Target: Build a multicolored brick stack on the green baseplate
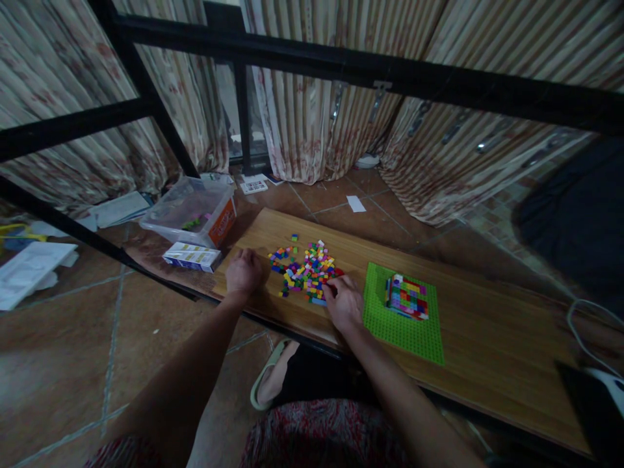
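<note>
Loose toy building bricks [312, 265] in many colours lie heaped on the wooden board. My right hand [346, 302] is at the heap's right edge, its thumb and fingers bent together among the bricks; what lies between the fingertips is too small to tell. To the left of the heap, my left hand [244, 272] rests on the board, apart from the bricks, with curled fingers whose inside is hidden. Right of my right hand lies a green studded baseplate [380, 325]. On it stands a low block built of multicoloured bricks [407, 298].
A clear plastic tub [182, 211] with an orange label and a small box [192, 257] stand past the wooden board's [492, 338] left end. Black metal bars [312, 55] cross above. A white cable [580, 331] and dark flat object [575, 396] are at right.
</note>
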Demonstrator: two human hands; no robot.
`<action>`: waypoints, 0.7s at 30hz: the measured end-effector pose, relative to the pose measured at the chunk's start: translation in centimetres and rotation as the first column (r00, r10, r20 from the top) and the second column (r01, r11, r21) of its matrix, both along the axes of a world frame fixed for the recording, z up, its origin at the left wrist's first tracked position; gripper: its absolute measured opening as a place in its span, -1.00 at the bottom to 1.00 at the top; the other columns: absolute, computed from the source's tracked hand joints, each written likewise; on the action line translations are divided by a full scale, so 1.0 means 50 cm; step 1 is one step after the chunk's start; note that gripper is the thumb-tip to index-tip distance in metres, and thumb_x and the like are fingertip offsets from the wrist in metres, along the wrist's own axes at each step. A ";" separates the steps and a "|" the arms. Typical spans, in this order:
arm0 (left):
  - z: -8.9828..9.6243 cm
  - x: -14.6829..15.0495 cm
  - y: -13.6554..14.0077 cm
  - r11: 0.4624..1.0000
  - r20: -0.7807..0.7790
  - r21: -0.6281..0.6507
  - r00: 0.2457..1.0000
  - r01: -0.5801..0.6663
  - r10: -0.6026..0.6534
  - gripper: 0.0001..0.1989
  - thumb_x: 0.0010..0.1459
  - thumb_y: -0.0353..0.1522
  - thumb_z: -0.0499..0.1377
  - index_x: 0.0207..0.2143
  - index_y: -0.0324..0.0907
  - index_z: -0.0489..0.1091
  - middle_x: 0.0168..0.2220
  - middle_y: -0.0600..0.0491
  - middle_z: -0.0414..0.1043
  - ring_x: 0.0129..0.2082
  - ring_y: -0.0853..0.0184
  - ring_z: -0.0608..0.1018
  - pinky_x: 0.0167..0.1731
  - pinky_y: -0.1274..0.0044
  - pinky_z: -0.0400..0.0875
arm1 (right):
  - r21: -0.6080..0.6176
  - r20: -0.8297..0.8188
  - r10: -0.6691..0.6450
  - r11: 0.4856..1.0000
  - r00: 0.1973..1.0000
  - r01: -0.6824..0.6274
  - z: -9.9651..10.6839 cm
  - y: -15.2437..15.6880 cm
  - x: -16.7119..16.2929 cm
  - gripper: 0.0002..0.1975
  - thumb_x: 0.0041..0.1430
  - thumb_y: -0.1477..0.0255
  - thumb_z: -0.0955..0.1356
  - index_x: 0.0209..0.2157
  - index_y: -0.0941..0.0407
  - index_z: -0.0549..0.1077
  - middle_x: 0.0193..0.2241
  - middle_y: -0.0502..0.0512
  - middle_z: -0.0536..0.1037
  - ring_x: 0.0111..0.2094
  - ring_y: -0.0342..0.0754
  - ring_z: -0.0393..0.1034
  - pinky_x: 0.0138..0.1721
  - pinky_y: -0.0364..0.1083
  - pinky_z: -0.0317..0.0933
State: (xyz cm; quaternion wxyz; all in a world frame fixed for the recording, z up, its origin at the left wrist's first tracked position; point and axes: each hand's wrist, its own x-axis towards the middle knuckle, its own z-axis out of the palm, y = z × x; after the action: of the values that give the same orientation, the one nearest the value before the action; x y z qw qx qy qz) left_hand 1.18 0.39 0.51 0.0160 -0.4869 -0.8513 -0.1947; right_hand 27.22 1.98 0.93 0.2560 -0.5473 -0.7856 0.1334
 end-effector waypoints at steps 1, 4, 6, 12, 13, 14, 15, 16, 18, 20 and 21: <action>0.000 0.000 0.000 1.000 0.000 -0.001 1.000 0.002 -0.002 -0.77 0.23 -0.35 -0.04 -0.24 -0.19 0.40 -0.20 -0.09 0.47 -0.21 0.20 0.51 -0.40 0.47 0.22 | 0.000 -0.027 0.010 1.000 1.000 -0.010 0.001 -0.002 0.002 -0.81 0.20 0.32 0.27 -0.33 0.06 0.51 -0.28 0.10 0.49 -0.17 0.03 0.36 -0.11 -0.02 0.19; 0.000 -0.001 0.001 1.000 -0.006 -0.004 1.000 0.003 -0.003 -0.76 0.24 -0.34 -0.05 -0.25 -0.18 0.40 -0.21 -0.08 0.46 -0.21 0.20 0.51 -0.40 0.47 0.21 | -0.013 -0.158 0.014 1.000 0.987 -0.016 0.006 -0.015 0.010 -0.81 0.17 0.30 0.28 -0.33 0.08 0.49 -0.31 0.09 0.51 -0.24 0.00 0.38 -0.15 -0.03 0.23; 0.000 -0.001 0.001 1.000 -0.010 -0.007 1.000 0.002 -0.002 -0.76 0.24 -0.34 -0.05 -0.25 -0.18 0.40 -0.21 -0.08 0.46 -0.21 0.20 0.51 -0.40 0.47 0.22 | -0.052 -0.280 -0.011 0.999 0.960 -0.003 0.009 -0.027 0.017 -0.81 0.14 0.29 0.30 -0.34 0.08 0.48 -0.33 0.08 0.53 -0.30 -0.03 0.40 -0.20 -0.05 0.26; 0.001 -0.001 -0.001 1.000 -0.009 -0.024 1.000 -0.002 0.002 -0.75 0.23 -0.34 -0.04 -0.22 -0.18 0.40 -0.19 -0.08 0.46 -0.21 0.20 0.51 -0.40 0.47 0.23 | -0.205 -0.492 -0.138 0.978 0.859 0.039 0.010 -0.059 0.065 -0.79 0.07 0.25 0.35 -0.38 0.10 0.48 -0.43 0.05 0.56 -0.40 -0.05 0.43 -0.32 -0.09 0.29; 0.001 -0.002 -0.001 1.000 -0.011 -0.023 1.000 0.000 0.000 -0.75 0.23 -0.33 -0.05 -0.22 -0.18 0.40 -0.19 -0.08 0.46 -0.21 0.19 0.51 -0.40 0.47 0.23 | -0.211 -0.508 -0.146 0.977 0.849 0.042 0.010 -0.062 0.076 -0.79 0.06 0.24 0.36 -0.38 0.10 0.49 -0.42 0.06 0.57 -0.39 -0.04 0.44 -0.31 -0.08 0.30; 0.002 -0.002 -0.002 1.000 -0.013 -0.021 1.000 0.003 -0.003 -0.75 0.23 -0.34 -0.05 -0.23 -0.18 0.40 -0.19 -0.09 0.46 -0.20 0.19 0.51 -0.40 0.47 0.24 | -0.214 -0.526 -0.152 0.976 0.837 0.043 0.010 -0.065 0.088 -0.79 0.05 0.24 0.37 -0.37 0.10 0.49 -0.40 0.07 0.58 -0.36 -0.03 0.45 -0.30 -0.07 0.32; 0.002 -0.002 -0.002 1.000 -0.015 -0.020 1.000 0.006 -0.006 -0.75 0.23 -0.34 -0.05 -0.23 -0.18 0.40 -0.19 -0.09 0.46 -0.20 0.19 0.51 -0.40 0.47 0.24 | -0.217 -0.543 -0.159 0.975 0.824 0.045 0.012 -0.067 0.100 -0.78 0.05 0.23 0.38 -0.37 0.10 0.50 -0.38 0.08 0.59 -0.34 -0.01 0.46 -0.28 -0.05 0.33; 0.003 -0.002 -0.002 1.000 -0.016 -0.019 1.000 0.007 -0.008 -0.75 0.23 -0.34 -0.05 -0.23 -0.19 0.40 -0.19 -0.09 0.46 -0.20 0.19 0.51 -0.39 0.48 0.25 | -0.220 -0.556 -0.170 0.974 0.813 0.053 0.013 -0.069 0.112 -0.78 0.04 0.23 0.38 -0.36 0.09 0.50 -0.37 0.09 0.59 -0.33 -0.01 0.47 -0.26 -0.04 0.34; 0.004 -0.002 -0.002 1.000 -0.015 -0.019 1.000 0.013 -0.014 -0.75 0.22 -0.34 -0.05 -0.23 -0.19 0.41 -0.20 -0.10 0.46 -0.20 0.20 0.51 -0.38 0.48 0.26 | -0.225 -0.579 -0.201 0.971 0.790 0.081 0.019 -0.070 0.138 -0.78 0.03 0.23 0.40 -0.36 0.09 0.51 -0.37 0.09 0.60 -0.33 -0.01 0.48 -0.24 -0.02 0.35; 0.006 -0.001 -0.002 1.000 -0.010 -0.025 1.000 0.013 -0.013 -0.74 0.22 -0.32 -0.05 -0.22 -0.19 0.41 -0.21 -0.10 0.46 -0.21 0.20 0.51 -0.38 0.48 0.27 | -0.227 -0.595 -0.242 0.965 0.767 0.128 0.025 -0.069 0.164 -0.78 0.01 0.23 0.41 -0.36 0.09 0.52 -0.39 0.08 0.60 -0.35 -0.01 0.49 -0.25 -0.01 0.36; 0.006 -0.001 -0.002 0.999 -0.008 -0.031 1.000 0.010 -0.010 -0.73 0.22 -0.32 -0.05 -0.22 -0.18 0.41 -0.21 -0.10 0.46 -0.23 0.20 0.51 -0.38 0.47 0.27 | -0.228 -0.597 -0.264 0.961 0.758 0.155 0.029 -0.067 0.178 -0.77 0.00 0.24 0.42 -0.36 0.09 0.52 -0.40 0.08 0.60 -0.36 -0.01 0.49 -0.25 -0.01 0.36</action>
State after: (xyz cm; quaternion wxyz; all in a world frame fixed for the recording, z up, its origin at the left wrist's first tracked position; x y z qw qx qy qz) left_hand 1.13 0.30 0.82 0.0111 -0.4920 -0.8517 -0.1798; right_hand 36.10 -1.37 2.36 0.4678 -0.5763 -0.5769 0.3410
